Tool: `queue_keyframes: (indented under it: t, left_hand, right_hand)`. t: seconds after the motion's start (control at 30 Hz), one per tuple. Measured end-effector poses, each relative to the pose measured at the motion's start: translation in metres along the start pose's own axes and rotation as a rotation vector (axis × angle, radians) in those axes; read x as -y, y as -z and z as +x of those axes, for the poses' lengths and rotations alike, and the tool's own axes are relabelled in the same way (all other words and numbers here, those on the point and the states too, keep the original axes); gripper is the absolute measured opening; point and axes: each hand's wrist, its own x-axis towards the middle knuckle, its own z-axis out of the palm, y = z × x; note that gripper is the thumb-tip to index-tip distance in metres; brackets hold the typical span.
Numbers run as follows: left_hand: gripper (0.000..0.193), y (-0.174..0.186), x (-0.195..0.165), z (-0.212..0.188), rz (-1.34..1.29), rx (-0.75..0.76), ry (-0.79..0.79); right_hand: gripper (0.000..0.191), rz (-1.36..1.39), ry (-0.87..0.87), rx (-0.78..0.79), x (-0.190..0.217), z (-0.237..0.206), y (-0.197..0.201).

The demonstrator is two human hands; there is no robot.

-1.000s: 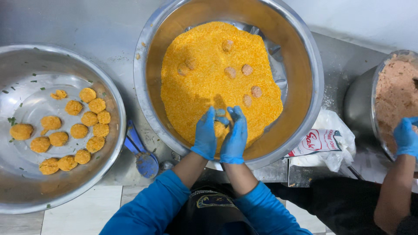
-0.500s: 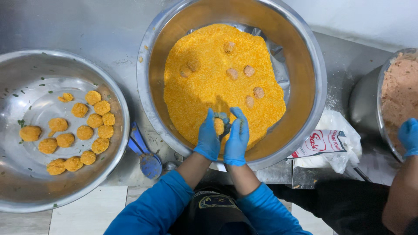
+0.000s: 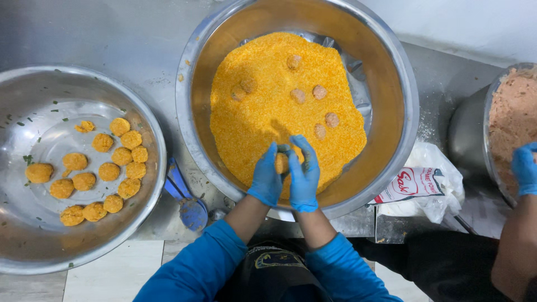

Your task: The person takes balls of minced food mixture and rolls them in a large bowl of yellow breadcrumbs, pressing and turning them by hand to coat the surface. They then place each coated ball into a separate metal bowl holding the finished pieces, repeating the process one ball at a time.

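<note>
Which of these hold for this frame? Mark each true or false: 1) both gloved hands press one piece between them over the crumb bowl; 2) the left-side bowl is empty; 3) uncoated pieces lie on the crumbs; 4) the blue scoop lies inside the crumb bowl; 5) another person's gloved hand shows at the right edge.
1) True: the left hand and right hand cup a crumbed piece over the crumb bowl.
2) False: the left-side bowl holds coated pieces.
3) True: pale uncoated pieces lie on the orange crumbs.
4) False: the blue scoop lies on the counter between the bowls.
5) True: another person's gloved hand is at the bowl of pink mix.
</note>
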Motion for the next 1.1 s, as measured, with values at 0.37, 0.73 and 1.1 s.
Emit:
queue_keyframes:
  t: [0.37,0.73,1.1]
  left_hand:
    - [0.049,-0.014,-0.014,-0.019,0.081,0.022,-0.006]
    - [0.048,-0.018,-0.009,-0.029,0.606,0.321,-0.703]
    - [0.052,0.000,-0.001,-0.002,-0.256,0.359,-0.071]
  right_hand:
    - [0.041,0.640,-0.491,-0.081,-0.024,0.001,-0.002]
    - [0.051,0.902,-0.805,-0.344,-0.026,0.003,-0.005]
    - [0.044,-0.027,0.075,-0.132,-0.013,-0.008,-0.002]
